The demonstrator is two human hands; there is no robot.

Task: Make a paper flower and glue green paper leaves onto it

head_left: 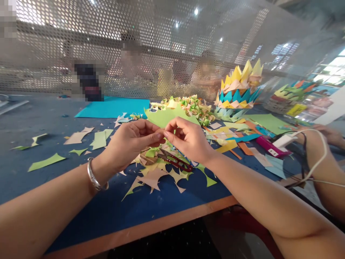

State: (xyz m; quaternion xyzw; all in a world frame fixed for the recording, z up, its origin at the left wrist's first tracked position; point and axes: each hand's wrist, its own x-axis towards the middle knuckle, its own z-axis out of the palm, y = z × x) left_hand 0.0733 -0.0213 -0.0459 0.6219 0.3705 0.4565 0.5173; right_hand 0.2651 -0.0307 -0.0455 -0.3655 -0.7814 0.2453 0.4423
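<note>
Small paper piece (161, 131) held between both hands' fingertips

The piece is up in front of the body, over the desk (121, 216) and its heap of cut scraps (152, 178). The fingers of the left hand (132, 138) are closed in a pinch on it, thumb against forefinger; those of the right hand (188, 140) meet them at the same spot, also pinched, with the remaining fingers loosely curled. Skin covers most of the piece, so its outline and any crease cannot be told.

Below the hands, red-handled scissors (179, 162) lie on the scraps, held by neither hand. Behind stand a jagged light-green sheet (172, 116) and a mound of small folded pieces (201, 111).

The step in hand looks like fine folding or shaping by fingertip. The next move calls for a light, steady pinch on one side while the other presses or turns the paper.
</note>
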